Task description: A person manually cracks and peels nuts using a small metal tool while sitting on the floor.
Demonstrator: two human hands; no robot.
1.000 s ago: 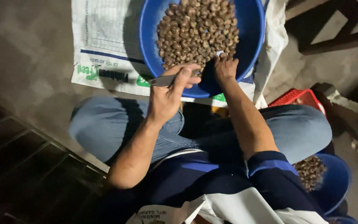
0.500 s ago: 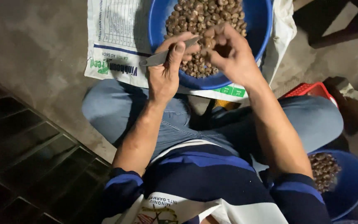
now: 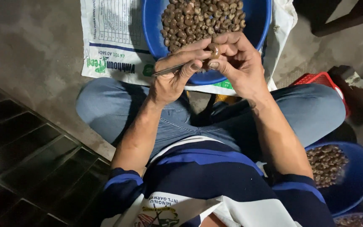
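Pinching small brown rounded nut [image 3: 214,51] in right hand [image 3: 239,67] fingertips, just above near rim of big blue plastic basin [image 3: 257,25] heaped with like nuts | left hand [image 3: 171,77] closed round thin grey metal blade [image 3: 169,69], tip at nut | best worked with nut held firm, blade eased shallowly, clear of thumb | nut: dull brown, kidney-curved, mostly hidden by fingers

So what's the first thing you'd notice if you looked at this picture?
Probably the big blue bowl heaped with brown nuts at the top, sitting on a white printed sack. Right below it, the right hand pinches one nut while the left hand holds a thin metal blade against it. A second blue bowl of nuts sits at the lower right, beside the person's knee.
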